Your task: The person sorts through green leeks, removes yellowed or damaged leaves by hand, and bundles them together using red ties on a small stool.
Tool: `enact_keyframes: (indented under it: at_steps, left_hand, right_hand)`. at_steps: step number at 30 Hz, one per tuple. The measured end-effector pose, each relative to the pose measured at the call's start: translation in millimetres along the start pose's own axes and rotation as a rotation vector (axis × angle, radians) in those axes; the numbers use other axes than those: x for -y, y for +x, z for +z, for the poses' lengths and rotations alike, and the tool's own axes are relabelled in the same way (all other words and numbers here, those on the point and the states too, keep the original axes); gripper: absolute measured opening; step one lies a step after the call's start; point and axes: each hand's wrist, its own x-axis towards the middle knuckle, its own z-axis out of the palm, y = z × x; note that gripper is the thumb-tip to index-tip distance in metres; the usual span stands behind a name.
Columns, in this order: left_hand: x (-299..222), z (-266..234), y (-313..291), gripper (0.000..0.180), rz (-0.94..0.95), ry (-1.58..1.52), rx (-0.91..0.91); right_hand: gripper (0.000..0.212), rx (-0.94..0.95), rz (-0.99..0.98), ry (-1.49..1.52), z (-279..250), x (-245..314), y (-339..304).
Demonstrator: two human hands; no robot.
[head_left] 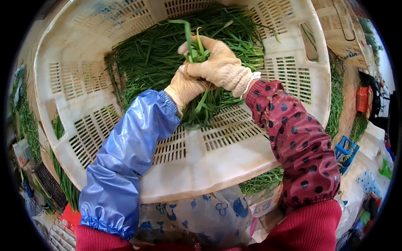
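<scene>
In pale work gloves, my left hand and my right hand meet over a big white slatted plastic basket. Both are closed round one bunch of long-leaved greens, which look like garlic greens. A few stalk tips poke up between my right thumb and fingers, and leaves hang below my left hand. The middle of the bunch is hidden by the gloves. Beneath my hands, a thick layer of the same greens covers the basket's bottom. A blue sleeve cover is on my left arm, a dotted dark red one on my right.
More greens lie outside the basket on the left, with others along its right side. A clear plastic sheet with blue prints covers my lap. At the right are a small blue stool and another pale basket.
</scene>
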Motion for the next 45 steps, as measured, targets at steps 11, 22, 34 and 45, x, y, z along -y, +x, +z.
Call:
enact_keyframes:
  at_steps: [11, 22, 34, 45]
  left_hand:
    - [-160, -67, -90, 0.102, -0.158, 0.866, -0.231]
    - [-236, 21, -310, 0.087, -0.26, -0.089, -0.189]
    - [-217, 227, -286, 0.109, -0.283, -1.201, 0.65]
    - [-222, 268, -274, 0.089, -0.126, -1.703, 0.483]
  right_hand:
    - [0.017, -0.269, -0.174, 0.381, -23, 65, -29]
    - [0.012, -0.669, -0.569, -0.423, -103, 267, -135]
    - [0.023, -0.578, -0.699, 0.116, -37, 248, -348]
    - [0.022, -0.37, -1.061, -0.392, 19, 206, -464]
